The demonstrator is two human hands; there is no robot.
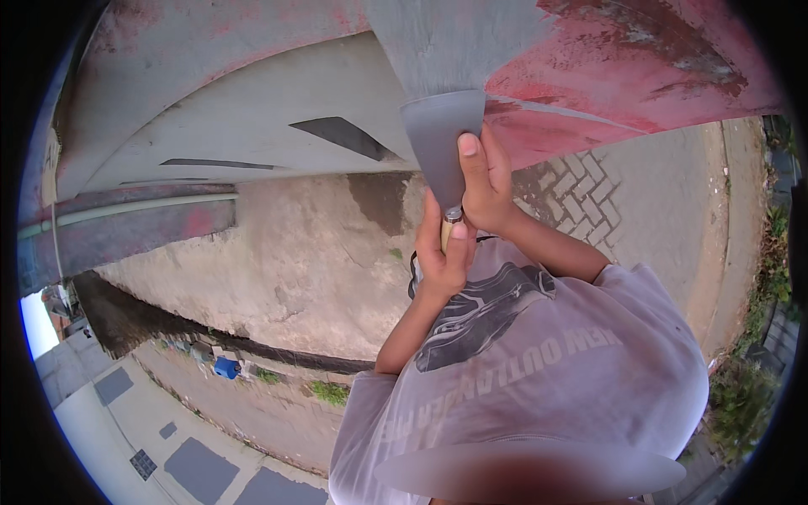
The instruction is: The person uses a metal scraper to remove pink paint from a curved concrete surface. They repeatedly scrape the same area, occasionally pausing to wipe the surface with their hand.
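Note:
A broad putty knife (439, 139) points up toward a painted wall (459, 46), its wide blade edge at or very near the grey part. My left hand (446, 263) is wrapped round its short wooden handle (447, 236). My right hand (488, 181) grips the blade from the right, with the thumb flat on its face and the fingers behind. Grey coating covers the wall ahead, while worn red paint (581, 80) shows on the right. Whether the blade edge presses on the wall cannot be made out.
Left of the blade is a pale wall section with dark slots (345, 136). A light pipe (126, 215) runs along the left wall. Bare concrete (278, 252) lies below, interlocking paving (581, 198) to the right. Plants (741, 412) border the right side; a blue container (225, 368) stands lower left.

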